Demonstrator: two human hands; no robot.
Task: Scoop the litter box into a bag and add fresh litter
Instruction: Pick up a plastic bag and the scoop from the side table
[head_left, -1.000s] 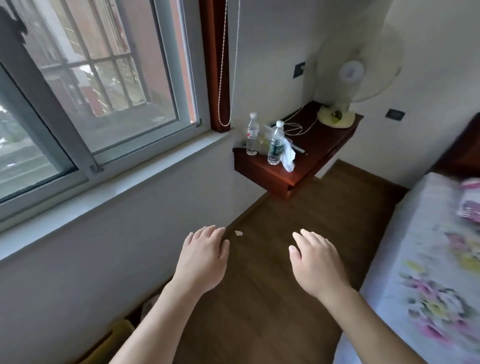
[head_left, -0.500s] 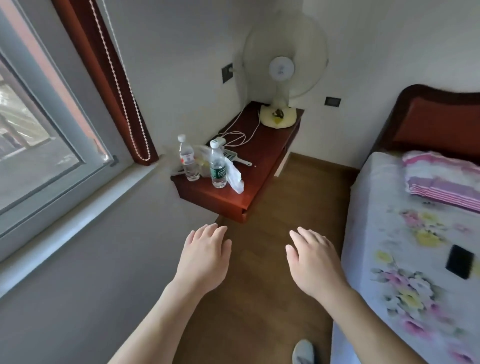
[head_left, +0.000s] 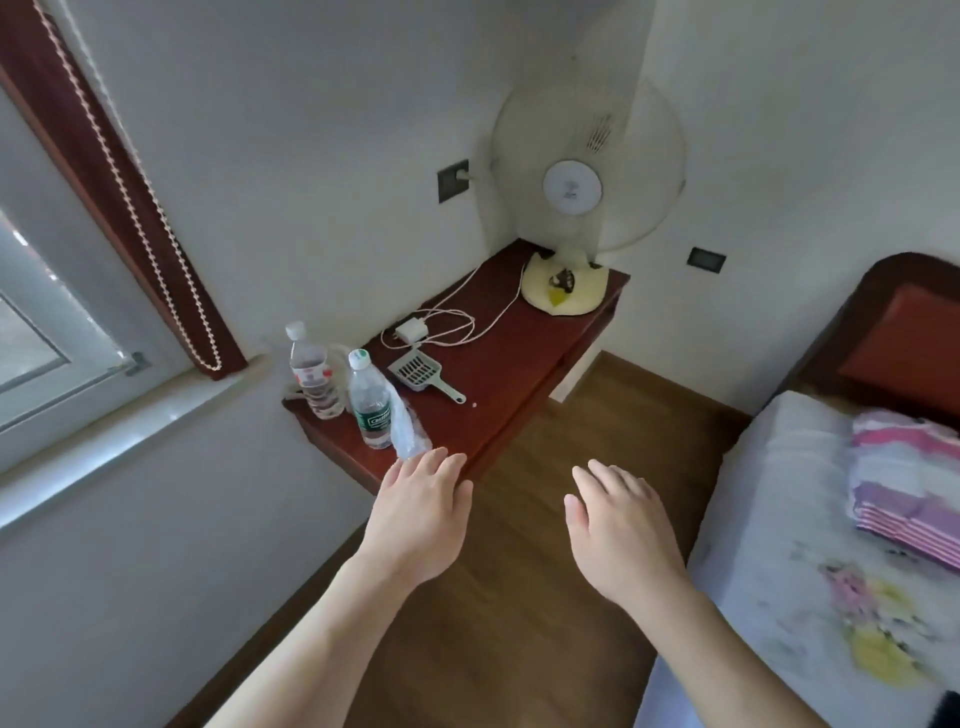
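Closer than a second ago, one grey slotted plastic litter scoop (head_left: 415, 371) lies on the dark red wooden bench (head_left: 493, 374), apart from both grips. Near it sits what may be one crumpled clear plastic bag (head_left: 410, 436), leaning on the nearer of two clear plastic water bottles (head_left: 370, 400). Left grip (head_left: 421, 514) and right grip (head_left: 618, 525) hover flat-fingered, holding nothing. I see no litter box. Tugging the bag could topple that bottle.

My left hand (head_left: 415, 514) hovers palm down at the shelf's (head_left: 498, 358) near corner, fingers straight, just beside a crumpled clear bag (head_left: 408, 428). Two water bottles (head_left: 370, 400) stand along its left edge. A grey scoop (head_left: 418, 373) lies mid-shelf, and a fan (head_left: 576, 208) stands at the far corner. My right hand (head_left: 618, 525) is spread over the floor (head_left: 519, 623).
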